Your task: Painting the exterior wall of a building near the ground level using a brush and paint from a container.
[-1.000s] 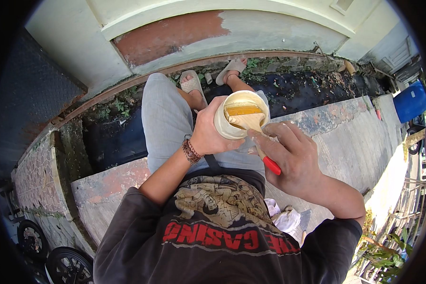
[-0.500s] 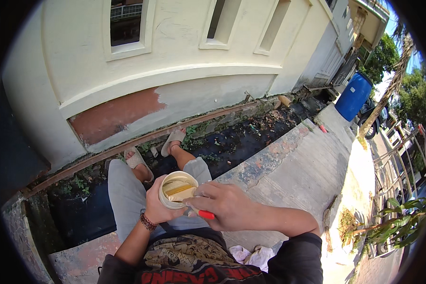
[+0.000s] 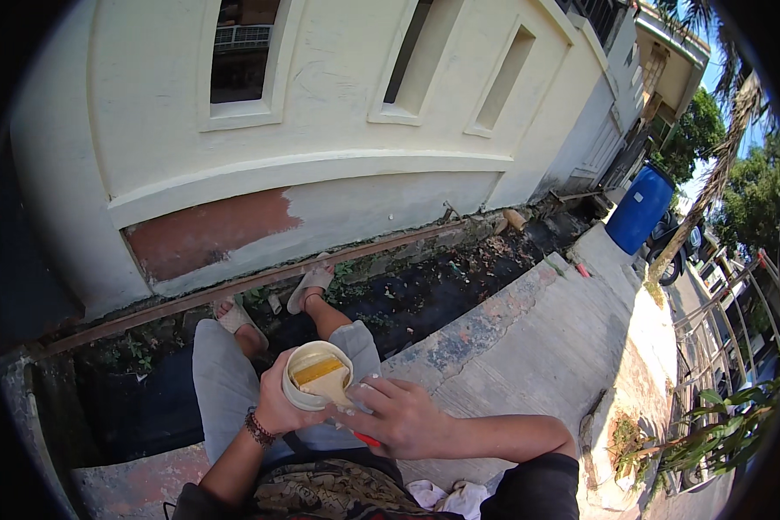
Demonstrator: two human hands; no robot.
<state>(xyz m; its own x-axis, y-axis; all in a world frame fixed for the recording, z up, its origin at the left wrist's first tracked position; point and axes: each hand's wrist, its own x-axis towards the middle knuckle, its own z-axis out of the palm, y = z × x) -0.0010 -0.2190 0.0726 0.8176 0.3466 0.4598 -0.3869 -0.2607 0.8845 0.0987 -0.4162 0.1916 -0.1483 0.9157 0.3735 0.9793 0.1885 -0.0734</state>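
My left hand (image 3: 277, 400) is wrapped round a small round cream-coloured tub (image 3: 302, 399), its mouth facing up, above my knees. In my right hand (image 3: 407, 420) is a paintbrush (image 3: 328, 380) with a yellow band, a pale widening handle and a red end. The brush head is down inside the tub, so its bristles are hidden. Pale smears show on my right fingers. Ahead, a low wall panel bears a reddish-brown painted patch (image 3: 221, 234) with a ragged right edge; the rest of the panel (image 3: 390, 204) is whitish.
A dark drainage channel (image 3: 407, 299) with litter and weeds runs between the cream wall (image 3: 329, 104) and a concrete slab (image 3: 529, 355). My sandalled feet rest by the wall's foot. A blue barrel (image 3: 640, 208) stands far right; pale cloth (image 3: 461, 500) lies beside me.
The paintbrush has tilted in the tub, showing more of its yellow band and pale handle. My right hand has shifted slightly lower, and the whole view has tipped a little.
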